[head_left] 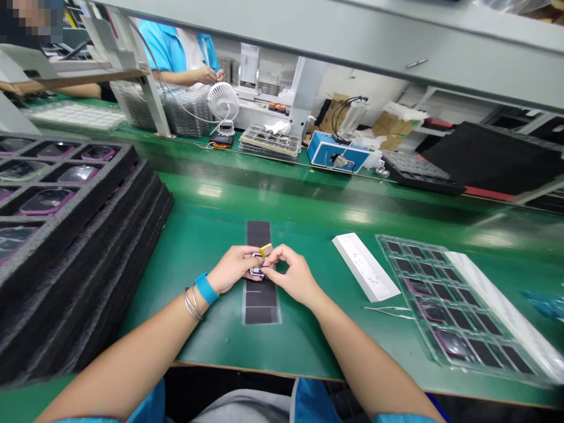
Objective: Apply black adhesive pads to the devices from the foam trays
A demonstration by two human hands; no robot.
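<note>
My left hand [235,267] is closed around a small electronic part with a pale frame [256,270], which looks like a watch housing. From its upper edge sticks out a yellow-edged flap [266,249]. My right hand [288,271] meets it from the other side, thumb and index finger pinched together at the housing's right edge. Whether something tiny sits in that pinch is hidden. Both hands are above a strip of dark rectangular pads [262,311] on the green mat.
Stacked black foam trays [145,205] with purple-framed parts rise at the left. To the right are a white block [365,267], tweezers [390,309] and a clear plastic tray [434,352] of dark pieces. Behind stand a white fan [223,101], a blue box [337,154] and a co-worker [180,56].
</note>
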